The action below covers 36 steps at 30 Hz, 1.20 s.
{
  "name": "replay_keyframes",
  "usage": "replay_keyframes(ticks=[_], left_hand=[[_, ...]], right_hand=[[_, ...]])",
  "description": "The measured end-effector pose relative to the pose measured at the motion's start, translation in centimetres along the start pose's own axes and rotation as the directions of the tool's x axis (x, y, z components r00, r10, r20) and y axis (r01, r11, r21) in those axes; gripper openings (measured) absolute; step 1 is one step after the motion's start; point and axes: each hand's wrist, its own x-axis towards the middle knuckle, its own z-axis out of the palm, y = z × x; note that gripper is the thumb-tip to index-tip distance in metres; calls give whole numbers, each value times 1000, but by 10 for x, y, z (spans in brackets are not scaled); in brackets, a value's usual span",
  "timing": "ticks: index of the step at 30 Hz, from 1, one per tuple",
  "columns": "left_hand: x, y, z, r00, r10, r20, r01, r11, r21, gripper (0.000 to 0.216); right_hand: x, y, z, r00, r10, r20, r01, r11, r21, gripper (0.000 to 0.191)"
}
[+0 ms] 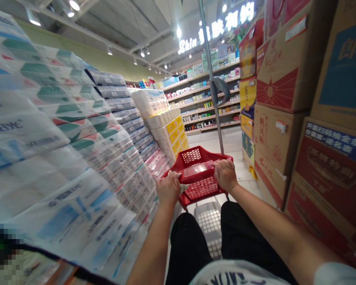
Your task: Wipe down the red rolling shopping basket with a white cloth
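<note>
A red plastic shopping cart (201,189) stands right in front of my legs, with a holed basket. My left hand (169,188) is closed round the left end of its handle. Round the right end of the same handle my right hand (225,174) is wrapped. Between the two hands lies the flat handle panel (197,170), which reflects the light. Through the far wall of the basket the holes show pale floor; most of the basket's inside is hidden by the handle.
Stacked paper packs (86,118) rise close on the left. Cardboard cartons (280,71) are piled on the right. A metal pole (209,51) with a grey loop stands ahead, slightly right of the cart. Shelves of small goods (207,95) line the back, beyond the tiled floor (209,138).
</note>
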Motion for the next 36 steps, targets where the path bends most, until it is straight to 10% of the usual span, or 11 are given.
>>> replay_keyframes(ticks=[36], left_hand=[[1,26,-10,999,-37,24,38,998,-47,40]], right_hand=[[-1,5,-3,1000,-6,-4,6,1000,14,23]])
